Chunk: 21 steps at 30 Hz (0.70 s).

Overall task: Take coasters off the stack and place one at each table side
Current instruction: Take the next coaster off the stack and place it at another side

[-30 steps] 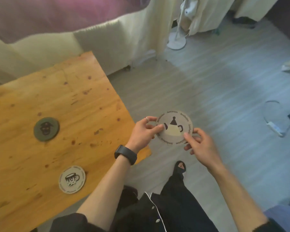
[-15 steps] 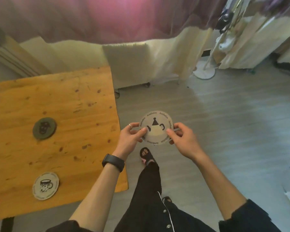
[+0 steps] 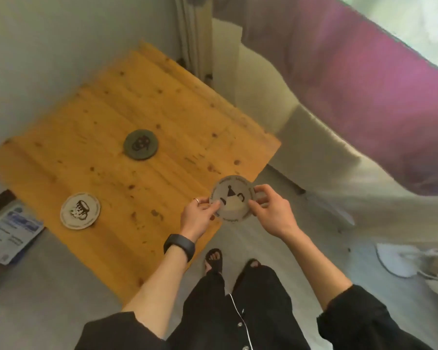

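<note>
A small stack of round white coasters (image 3: 232,198), the top one printed with a black teapot, is held in both hands over the near right edge of the wooden table (image 3: 127,122). My left hand (image 3: 199,218) pinches its left rim and my right hand (image 3: 269,210) pinches its right rim. How many coasters are in the stack I cannot tell. A dark green coaster (image 3: 141,145) lies flat near the table's middle. A white coaster with a cup print (image 3: 80,210) lies flat near the table's left front edge.
A sofa with a cream cover (image 3: 301,117) and a purple blanket (image 3: 364,79) stands right of the table. A printed package (image 3: 11,233) lies on the floor at the left. A white fan base (image 3: 399,261) sits on the floor at the right. My feet in black sandals (image 3: 214,260) stand by the table corner.
The view has swung round the table, so the table now lies ahead and to the left. Both hands still hold the coaster stack, now over the table's edge rather than over the floor.
</note>
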{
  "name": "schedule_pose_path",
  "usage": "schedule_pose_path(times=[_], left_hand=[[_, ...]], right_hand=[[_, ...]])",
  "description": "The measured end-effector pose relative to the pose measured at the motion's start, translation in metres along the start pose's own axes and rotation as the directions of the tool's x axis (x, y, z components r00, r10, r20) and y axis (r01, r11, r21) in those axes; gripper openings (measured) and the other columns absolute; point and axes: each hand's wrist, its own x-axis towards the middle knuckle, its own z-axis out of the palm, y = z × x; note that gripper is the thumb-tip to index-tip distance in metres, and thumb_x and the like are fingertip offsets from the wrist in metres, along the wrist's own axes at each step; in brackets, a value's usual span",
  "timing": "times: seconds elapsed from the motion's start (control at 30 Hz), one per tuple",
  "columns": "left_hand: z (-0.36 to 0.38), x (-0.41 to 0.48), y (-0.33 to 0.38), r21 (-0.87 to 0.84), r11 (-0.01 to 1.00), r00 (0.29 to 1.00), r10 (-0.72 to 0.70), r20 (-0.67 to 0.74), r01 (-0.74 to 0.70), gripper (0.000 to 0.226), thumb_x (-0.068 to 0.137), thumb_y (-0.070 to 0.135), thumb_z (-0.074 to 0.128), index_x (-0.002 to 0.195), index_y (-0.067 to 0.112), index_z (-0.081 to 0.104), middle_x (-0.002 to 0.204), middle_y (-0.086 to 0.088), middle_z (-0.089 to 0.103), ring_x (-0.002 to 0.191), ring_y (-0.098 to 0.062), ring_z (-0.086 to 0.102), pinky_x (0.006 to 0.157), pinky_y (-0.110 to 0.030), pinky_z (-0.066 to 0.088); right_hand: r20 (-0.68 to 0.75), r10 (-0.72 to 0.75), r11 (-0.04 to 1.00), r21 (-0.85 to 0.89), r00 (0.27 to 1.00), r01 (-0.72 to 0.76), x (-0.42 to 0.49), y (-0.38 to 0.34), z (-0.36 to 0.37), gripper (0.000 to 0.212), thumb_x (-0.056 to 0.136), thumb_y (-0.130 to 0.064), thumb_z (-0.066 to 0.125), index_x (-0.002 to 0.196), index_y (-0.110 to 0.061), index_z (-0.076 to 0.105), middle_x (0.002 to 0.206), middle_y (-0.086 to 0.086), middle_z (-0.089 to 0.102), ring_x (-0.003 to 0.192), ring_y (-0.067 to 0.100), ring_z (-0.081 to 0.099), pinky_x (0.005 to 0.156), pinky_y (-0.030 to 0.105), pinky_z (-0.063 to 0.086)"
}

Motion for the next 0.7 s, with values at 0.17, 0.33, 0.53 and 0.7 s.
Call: schedule_pose_path(times=[0.17, 0.33, 0.53, 0.7], left_hand=[[-0.012, 0.036, -0.028, -0.190, 0.970, 0.957, -0.192, -0.219, 0.151, 0.037, 0.083, 0.039, 0.074, 0.109, 0.017, 0.062, 0.095, 0.004, 0.074, 0.089, -0.016, 0.071, 0.088, -0.043, 0.056], [-0.007, 0.052, -0.049, -0.317, 0.918, 0.823, -0.365, -0.435, 0.240, 0.036, 0.087, 0.036, 0.070, 0.113, 0.011, 0.068, 0.106, 0.001, 0.072, 0.089, -0.014, 0.065, 0.078, -0.029, 0.054], [0.019, 0.057, -0.068, -0.131, 0.895, 0.656, -0.406, -0.636, 0.426, 0.030, 0.087, 0.048, 0.064, 0.102, 0.025, 0.076, 0.123, 0.001, 0.066, 0.105, -0.018, 0.060, 0.082, -0.032, 0.051], [0.043, 0.058, -0.072, -0.095, 0.869, 0.596, -0.409, -0.691, 0.486, 0.020, 0.086, 0.050, 0.063, 0.095, 0.034, 0.072, 0.155, -0.003, 0.030, 0.138, -0.029, 0.035, 0.111, -0.047, 0.034]], right_hand=[[0.292, -0.087, 0.979, -0.151, 0.952, 0.136, 0.087, -0.013, 0.027, 0.019, 0.095, -0.037, 0.062, 0.112, -0.033, 0.056, 0.093, -0.007, 0.071, 0.081, 0.010, 0.069, 0.058, 0.023, 0.047], [0.522, -0.097, 0.908, -0.303, 0.847, 0.290, 0.148, -0.010, 0.065, 0.020, 0.098, -0.041, 0.055, 0.110, -0.025, 0.059, 0.096, -0.004, 0.070, 0.075, 0.019, 0.070, 0.068, 0.042, 0.058], [0.580, -0.134, 0.801, -0.415, 0.804, 0.432, 0.189, 0.014, 0.097, 0.027, 0.097, -0.040, 0.055, 0.112, -0.020, 0.064, 0.082, -0.009, 0.059, 0.058, -0.001, 0.046, 0.043, 0.012, 0.029], [0.554, -0.129, 0.788, -0.446, 0.822, 0.425, 0.197, 0.037, 0.102, 0.024, 0.095, -0.037, 0.055, 0.108, -0.019, 0.064, 0.069, -0.015, 0.052, 0.056, -0.004, 0.044, 0.043, 0.015, 0.031]])
